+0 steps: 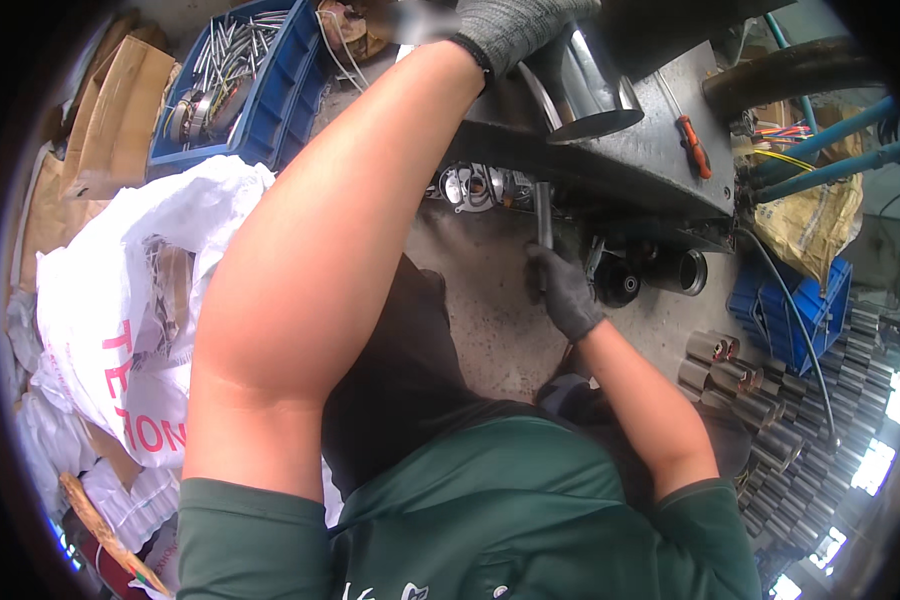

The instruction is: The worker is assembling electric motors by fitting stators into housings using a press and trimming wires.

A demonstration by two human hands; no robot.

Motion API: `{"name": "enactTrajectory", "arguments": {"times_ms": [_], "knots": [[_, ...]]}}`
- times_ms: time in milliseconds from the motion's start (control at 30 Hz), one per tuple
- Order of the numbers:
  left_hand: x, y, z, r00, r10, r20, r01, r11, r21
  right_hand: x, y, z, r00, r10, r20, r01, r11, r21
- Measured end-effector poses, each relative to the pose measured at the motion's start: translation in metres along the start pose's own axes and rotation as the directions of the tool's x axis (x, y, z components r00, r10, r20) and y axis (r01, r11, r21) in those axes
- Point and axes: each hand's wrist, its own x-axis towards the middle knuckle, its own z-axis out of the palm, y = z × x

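Note:
My left hand [520, 32], in a grey knit glove, reaches up to the machine at the top edge. It is beside a shiny metal cylinder [592, 85]; its fingers are mostly cut off or hidden, so I cannot tell their grip. Lower down, my right hand [568, 295], in a dark grey glove, is closed round a short metal rod [543, 215] held upright. The rod's top end is just below the edge of the dark metal machine table [660, 135]. An orange-handled screwdriver [694, 147] lies on that table, right of the cylinder.
A blue crate [295, 95] of metal rods and a white sack [210, 195] stand at left. Below the table are a black round part [618, 283] and a short pipe [688, 272]. Rows of metal cylinders [820, 420] and another blue crate [785, 310] fill the right.

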Motion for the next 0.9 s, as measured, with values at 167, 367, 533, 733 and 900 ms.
{"name": "enactTrajectory", "arguments": {"times_ms": [167,367,533,733,900], "knots": [[-0.002,0.007,-0.001,0.999,-0.018,0.036,0.017,1.000,0.009,-0.054,-0.034,-0.014,0.956,-0.292,0.003,0.291,0.950,-0.115],[0.003,0.003,-0.003,0.997,-0.026,0.074,0.026,1.000,0.001,-0.064,-0.090,0.010,0.812,-0.581,-0.046,0.552,0.792,-0.261],[0.003,0.006,-0.003,0.996,-0.052,0.078,0.050,0.998,0.023,-0.061,-0.106,0.026,0.842,-0.534,-0.082,0.507,0.834,-0.219],[0.006,0.001,-0.005,0.994,-0.059,0.091,0.053,0.996,0.074,-0.050,-0.108,0.027,0.889,-0.449,-0.088,0.407,0.864,-0.298],[0.000,0.006,-0.007,0.985,-0.089,0.148,0.091,0.996,-0.005,-0.051,-0.109,0.017,0.905,-0.421,-0.062,0.395,0.885,-0.246]]}}
